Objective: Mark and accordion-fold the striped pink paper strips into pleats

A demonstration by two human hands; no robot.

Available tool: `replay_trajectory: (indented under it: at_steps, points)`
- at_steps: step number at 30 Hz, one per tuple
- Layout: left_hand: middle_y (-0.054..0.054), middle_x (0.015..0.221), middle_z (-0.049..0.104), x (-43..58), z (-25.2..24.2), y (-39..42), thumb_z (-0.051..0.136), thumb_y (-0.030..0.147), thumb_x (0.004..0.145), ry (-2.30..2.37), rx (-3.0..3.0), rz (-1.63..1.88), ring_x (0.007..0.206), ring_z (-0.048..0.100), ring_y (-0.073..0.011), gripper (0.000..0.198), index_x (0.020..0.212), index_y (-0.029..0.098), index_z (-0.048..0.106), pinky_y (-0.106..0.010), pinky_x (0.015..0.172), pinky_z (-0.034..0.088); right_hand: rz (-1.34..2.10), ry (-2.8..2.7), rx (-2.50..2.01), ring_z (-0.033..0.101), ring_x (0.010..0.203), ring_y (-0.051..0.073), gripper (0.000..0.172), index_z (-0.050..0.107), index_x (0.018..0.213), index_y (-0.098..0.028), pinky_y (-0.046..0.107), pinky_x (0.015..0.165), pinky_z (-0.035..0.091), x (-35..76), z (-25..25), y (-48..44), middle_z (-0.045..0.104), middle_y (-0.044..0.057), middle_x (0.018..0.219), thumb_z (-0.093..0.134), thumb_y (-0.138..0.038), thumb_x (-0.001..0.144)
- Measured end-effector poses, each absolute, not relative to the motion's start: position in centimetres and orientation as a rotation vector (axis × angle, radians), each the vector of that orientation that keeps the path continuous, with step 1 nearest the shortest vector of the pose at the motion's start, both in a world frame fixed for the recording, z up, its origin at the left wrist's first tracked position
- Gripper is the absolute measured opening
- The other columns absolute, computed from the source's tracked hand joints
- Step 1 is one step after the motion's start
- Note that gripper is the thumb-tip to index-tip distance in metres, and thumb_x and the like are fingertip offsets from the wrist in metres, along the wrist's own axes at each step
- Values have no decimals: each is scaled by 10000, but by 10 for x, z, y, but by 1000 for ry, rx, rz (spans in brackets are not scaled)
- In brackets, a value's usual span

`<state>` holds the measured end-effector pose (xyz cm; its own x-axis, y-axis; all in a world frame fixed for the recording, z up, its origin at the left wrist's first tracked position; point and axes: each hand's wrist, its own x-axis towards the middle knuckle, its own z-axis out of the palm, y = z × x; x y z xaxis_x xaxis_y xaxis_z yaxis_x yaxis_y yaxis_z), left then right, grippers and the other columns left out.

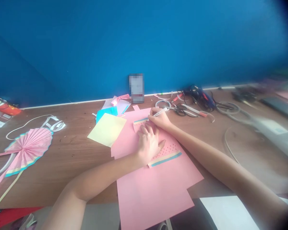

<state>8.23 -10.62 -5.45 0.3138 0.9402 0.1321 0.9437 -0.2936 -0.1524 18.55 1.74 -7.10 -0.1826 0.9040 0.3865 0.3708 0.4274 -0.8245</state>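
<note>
A small pink paper piece [169, 150], edged with cream and blue strips and dotted with dark specks, rests on a large pink sheet [156, 188]. My left hand [148, 142] lies spread over its middle, fingers apart, pressing it down. Near the far edge, my right hand [160, 118] is closed around a white pen [161, 112]. The pen's tip is by the far cream and blue strips; I cannot make out whether it touches the paper. Part of the dotted piece is hidden beneath both hands.
A pleated pink paper fan [30, 148] lies at left. Yellow paper [107, 129] and blue paper [107, 112] overlap near the pink sheet. A phone [136, 88] leans on the blue wall [144, 41]. Cables [182, 110] and a power strip [276, 131] lie at right. The pink sheet overhangs the table edge.
</note>
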Motion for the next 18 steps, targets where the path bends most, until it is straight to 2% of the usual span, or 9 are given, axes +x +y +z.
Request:
replay_trajectory:
  at_steps: [10, 18]
  points:
    - [-277, 1382, 433, 83, -53, -105, 335, 635, 893, -1735, -2384, -19, 1163, 467, -413, 714, 1382, 119, 405, -459, 778, 439, 705, -1789, -1076, 419, 558, 106, 131, 442, 553, -195, 266, 590, 332, 187, -74, 19, 485, -42, 555, 537, -169, 639]
    - [-238, 1398, 437, 80, -53, -107, 371, 600, 892, -1750, -2382, -13, 1177, 463, -419, 682, 1398, 144, 400, -437, 761, 451, 755, -1639, -1114, 400, 542, 107, 137, 439, 536, -198, 262, 541, 310, 191, -69, 18, 465, -43, 534, 531, -161, 630]
